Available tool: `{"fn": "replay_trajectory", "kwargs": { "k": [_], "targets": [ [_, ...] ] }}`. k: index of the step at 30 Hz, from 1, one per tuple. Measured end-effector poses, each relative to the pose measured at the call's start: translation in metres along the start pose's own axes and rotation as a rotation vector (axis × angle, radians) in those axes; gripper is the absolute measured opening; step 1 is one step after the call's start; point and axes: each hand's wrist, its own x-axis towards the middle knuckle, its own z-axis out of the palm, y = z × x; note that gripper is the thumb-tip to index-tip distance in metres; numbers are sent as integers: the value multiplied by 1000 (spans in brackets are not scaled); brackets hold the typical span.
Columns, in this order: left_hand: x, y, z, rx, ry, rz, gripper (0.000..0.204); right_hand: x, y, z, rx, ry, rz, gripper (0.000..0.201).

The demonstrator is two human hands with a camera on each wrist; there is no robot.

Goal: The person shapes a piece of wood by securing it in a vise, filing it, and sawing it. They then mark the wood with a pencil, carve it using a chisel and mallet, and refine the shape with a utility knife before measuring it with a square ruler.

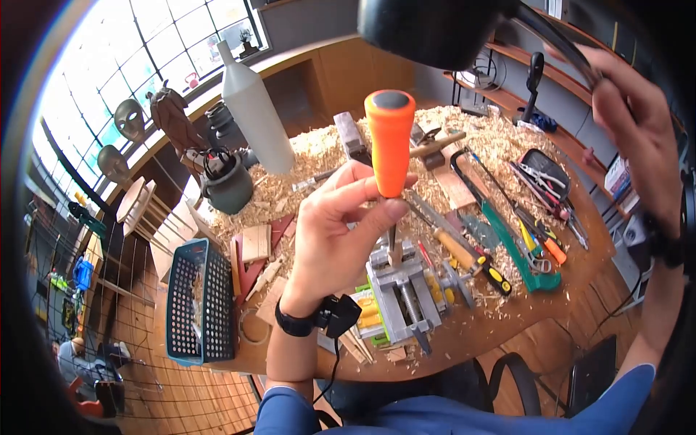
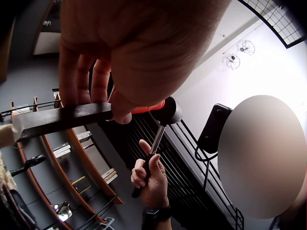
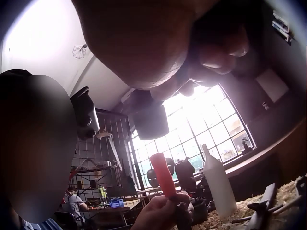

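Note:
My left hand [image 1: 326, 235] pinches a chisel [image 1: 391, 148] near the base of its orange handle, which stands upright with the black cap on top. Below, the blade runs down to a small piece of wood [image 1: 395, 255] clamped in a grey metal vise [image 1: 409, 296]. In the left wrist view the flat steel blade [image 2: 62, 120] meets that pale wood at the left edge. Up to the right, my right hand [image 1: 639, 119] grips the handle of a black-headed mallet [image 1: 431, 32]. Its head is raised above the chisel's cap, with a gap between them in the right wrist view.
Wood shavings [image 1: 319, 148] cover much of the bench. Right of the vise lie a wooden-handled file [image 1: 457, 250], a green hacksaw [image 1: 515, 254] and a tray of pliers [image 1: 547, 174]. A perforated basket [image 1: 199, 304] stands left, a pale bottle [image 1: 257, 109] behind.

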Motion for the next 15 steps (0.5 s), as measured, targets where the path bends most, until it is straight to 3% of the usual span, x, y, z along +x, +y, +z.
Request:
{"fn": "replay_trajectory", "kwargs": {
  "k": [15],
  "targets": [
    [3,-6,0,-26,4,33,27,21,-21,-4,30,-185,-5,42]
  ]
}}
